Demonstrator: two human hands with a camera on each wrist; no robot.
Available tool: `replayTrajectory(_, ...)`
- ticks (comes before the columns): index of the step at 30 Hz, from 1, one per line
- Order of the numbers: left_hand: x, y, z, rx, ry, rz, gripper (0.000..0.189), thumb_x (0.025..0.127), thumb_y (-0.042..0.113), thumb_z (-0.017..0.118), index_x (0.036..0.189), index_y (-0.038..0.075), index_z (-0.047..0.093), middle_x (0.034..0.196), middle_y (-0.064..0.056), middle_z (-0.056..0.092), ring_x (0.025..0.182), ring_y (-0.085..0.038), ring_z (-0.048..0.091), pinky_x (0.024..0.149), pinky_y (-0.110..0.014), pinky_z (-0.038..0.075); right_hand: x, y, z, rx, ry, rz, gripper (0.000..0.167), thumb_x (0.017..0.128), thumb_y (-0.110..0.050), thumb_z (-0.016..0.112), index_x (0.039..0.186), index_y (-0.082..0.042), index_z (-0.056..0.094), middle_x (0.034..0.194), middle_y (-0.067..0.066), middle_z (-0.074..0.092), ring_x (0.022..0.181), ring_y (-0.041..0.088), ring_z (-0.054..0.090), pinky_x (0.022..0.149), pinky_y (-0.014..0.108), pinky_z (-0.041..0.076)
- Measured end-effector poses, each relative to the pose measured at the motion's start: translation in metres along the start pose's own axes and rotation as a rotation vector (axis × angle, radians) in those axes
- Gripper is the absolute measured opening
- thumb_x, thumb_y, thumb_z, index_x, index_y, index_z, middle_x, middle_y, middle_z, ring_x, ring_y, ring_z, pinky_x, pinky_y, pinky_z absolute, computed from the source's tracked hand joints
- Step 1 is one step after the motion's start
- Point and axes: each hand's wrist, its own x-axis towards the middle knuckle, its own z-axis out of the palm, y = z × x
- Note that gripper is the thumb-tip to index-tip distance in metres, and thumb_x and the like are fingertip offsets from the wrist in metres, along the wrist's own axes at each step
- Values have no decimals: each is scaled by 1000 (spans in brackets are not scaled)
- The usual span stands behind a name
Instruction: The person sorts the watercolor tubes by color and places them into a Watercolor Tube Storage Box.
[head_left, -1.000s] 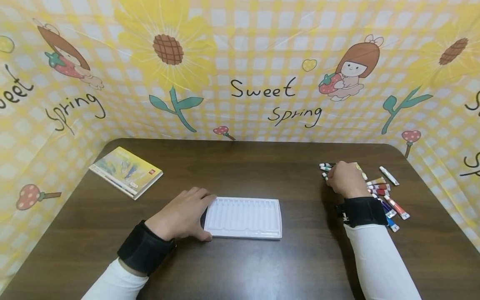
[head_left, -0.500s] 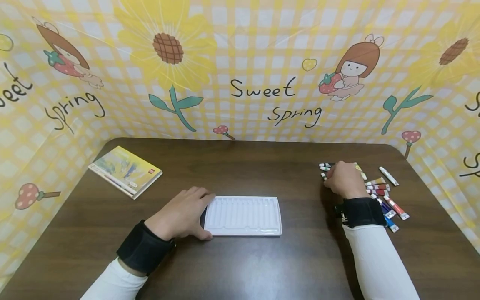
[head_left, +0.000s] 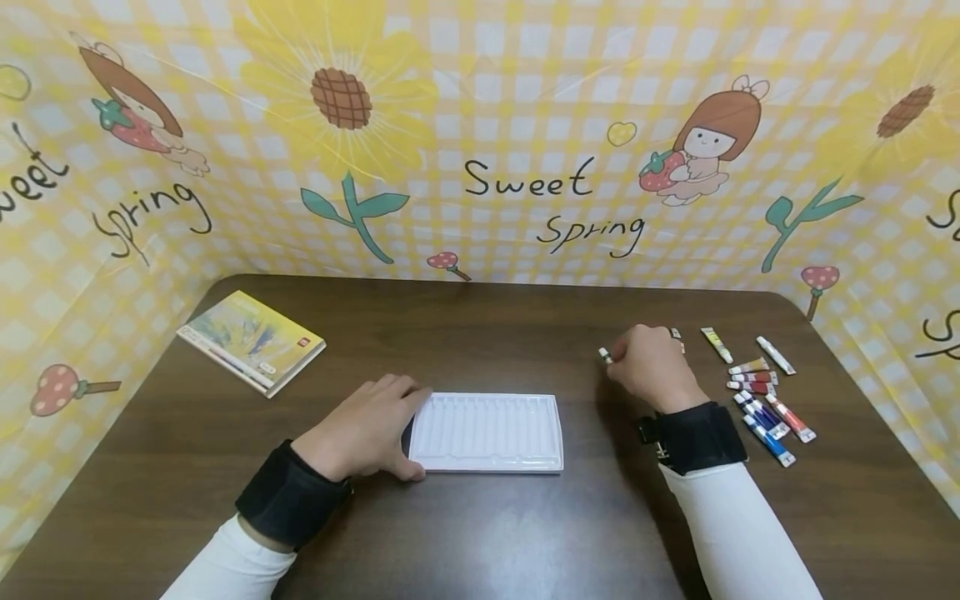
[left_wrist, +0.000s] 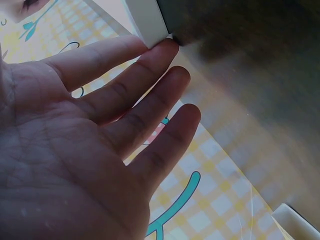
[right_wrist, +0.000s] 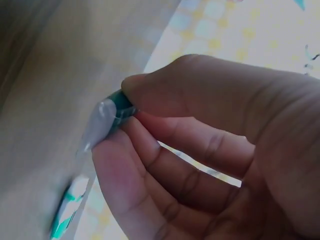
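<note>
A white ribbed plastic tray [head_left: 487,433] lies in the middle of the table. My left hand [head_left: 363,429] holds its left end, the thumb at the near corner and fingertips at the far one. The left wrist view shows nearly straight fingers [left_wrist: 160,130], two reaching the tray's corner [left_wrist: 150,22]. My right hand [head_left: 652,367] is raised beside the loose paint tubes. Its thumb and fingers pinch a small green paint tube [right_wrist: 120,107] with a whitish end. Another green-and-white tube [right_wrist: 70,207] lies below it. The right hand partly covers tubes [head_left: 677,335] behind it.
Several paint tubes lie scattered at the right, among them a yellow one [head_left: 717,345], a white one [head_left: 776,355], a red one [head_left: 791,418] and a blue one [head_left: 768,440]. A yellow-covered box or book [head_left: 251,343] lies at the back left. A checkered cloth [head_left: 525,100] surrounds the table.
My right hand has moved left, away from the scattered paint tubes, with the green tube in its fingers. More of the pile shows now. The left hand and tray have stayed in place.
</note>
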Motion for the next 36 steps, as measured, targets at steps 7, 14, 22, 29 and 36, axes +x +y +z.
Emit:
replayTrajectory(7,-1,-1,0,-5,3,-5,98,72,46,95,149,-2,55,146,-22,58,138,-39,51,117,-58,41,-13,-25,4,102,-60,-11,15,90,-7,73,100,2,80,95,16,78,74,22,70,66,36,57)
replayTrajectory(14,-1,-1,-2,2,1,-5,98,73,45,95,149,-2,55,147,-22,57,138,-40,51,118,-58,41,-27,-38,16,148,-86,-20,12,90,-9,76,98,0,80,86,10,76,64,15,65,57,29,54)
replayTrajectory(22,-2,-1,0,-3,-1,-2,97,73,44,94,149,-2,55,147,-22,57,139,-39,51,117,-59,41,-35,-50,24,166,-132,-4,10,89,-8,76,97,-1,79,83,9,73,62,16,63,57,29,54)
replayTrajectory(29,-3,-2,-1,2,12,11,98,74,45,94,149,-2,55,145,-21,58,136,-38,52,117,-57,42,-38,-61,27,173,-146,-10,13,88,-8,78,98,-2,78,85,9,72,67,19,62,60,29,54)
replayTrajectory(36,-3,-2,-1,2,-3,3,96,75,45,94,149,-2,55,147,-21,57,136,-38,52,118,-57,41,-44,-68,29,157,-156,-7,12,89,-9,79,98,-2,78,86,10,73,70,19,62,62,30,56)
